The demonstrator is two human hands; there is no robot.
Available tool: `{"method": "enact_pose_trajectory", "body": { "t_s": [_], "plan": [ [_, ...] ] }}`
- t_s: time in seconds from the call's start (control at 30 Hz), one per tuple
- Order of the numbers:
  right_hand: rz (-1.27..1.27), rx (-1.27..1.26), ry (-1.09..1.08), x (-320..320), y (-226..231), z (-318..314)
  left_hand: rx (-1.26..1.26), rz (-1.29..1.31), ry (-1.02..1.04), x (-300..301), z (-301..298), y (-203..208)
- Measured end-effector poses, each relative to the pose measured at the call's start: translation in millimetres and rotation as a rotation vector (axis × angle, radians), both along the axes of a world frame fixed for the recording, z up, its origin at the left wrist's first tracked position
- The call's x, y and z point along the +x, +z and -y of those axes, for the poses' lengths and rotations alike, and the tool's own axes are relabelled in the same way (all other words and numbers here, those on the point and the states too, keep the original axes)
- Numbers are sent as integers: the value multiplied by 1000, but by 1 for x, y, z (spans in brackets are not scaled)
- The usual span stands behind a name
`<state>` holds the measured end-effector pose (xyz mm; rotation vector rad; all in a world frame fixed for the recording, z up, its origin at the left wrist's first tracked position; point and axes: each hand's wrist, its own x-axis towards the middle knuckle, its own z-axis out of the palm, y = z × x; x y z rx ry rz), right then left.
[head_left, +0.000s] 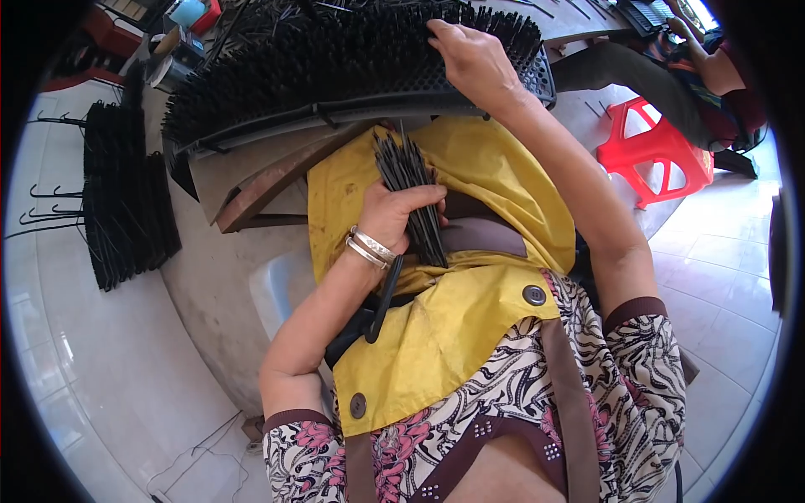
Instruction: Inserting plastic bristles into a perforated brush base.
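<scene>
At far left, we see a tall stack of black rods (126, 193), with several hooked ends (54, 194) jutting out toward the pale tiled wall side of the room. Near the top, a blue container (186, 12) sits against a red one (207, 15), and an open box (176, 52) stands just below them. A long black tray (251, 127) stretches across the upper middle, packed with slim dark sticks (335, 63) standing on end; bare perforations show toward its right side. A wooden frame (267, 180) angles out beneath the tray, and a pale blue edge (275, 289) shows beside our left forearm.

At center, our left grip (396, 214), two bracelets (372, 246) at its wrist, is closed around a bundle of thin dark sticks (404, 163), held in front of our yellow apron (444, 323) and slanting down to the right. A black piece with a curved end (384, 306) shows just below that wrist; we cannot tell what it belongs to.

Farther right, our right grip (476, 63) reaches over the tray, its fingers narrowly bent at the tips of the standing sticks; we cannot tell whether they pinch one. Beyond it, loose sticks lie on a gray surface (579, 25). A red plastic stool (658, 155) and a co-worker (692, 84) in dark trousers occupy the right.
</scene>
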<state>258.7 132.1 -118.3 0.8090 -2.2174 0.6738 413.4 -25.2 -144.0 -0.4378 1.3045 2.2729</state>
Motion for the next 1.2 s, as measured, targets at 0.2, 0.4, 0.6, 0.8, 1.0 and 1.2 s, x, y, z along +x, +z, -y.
{"method": "enact_pose_trajectory", "body": {
  "t_s": [0.2, 0.4, 0.6, 0.8, 1.0, 1.2],
  "plan": [
    [201, 236, -29, 9, 5, 4, -28, -29, 9, 0, -5, 4],
    [849, -90, 268, 81, 13, 6, -21, -18, 39, 2, -4, 4],
    [1168, -432, 199, 99, 11, -5, -69, -68, -15, 1, -8, 11],
    [1001, -829, 118, 83, 11, -19, -100, -108, -59, 3, -7, 12],
    [411, -754, -44, 41, 14, -24, -19, -60, -72, 2, -2, 6],
    [68, -492, -134, 16, 13, -8, 45, -27, -57, 0, 1, 0]
  ]
}}
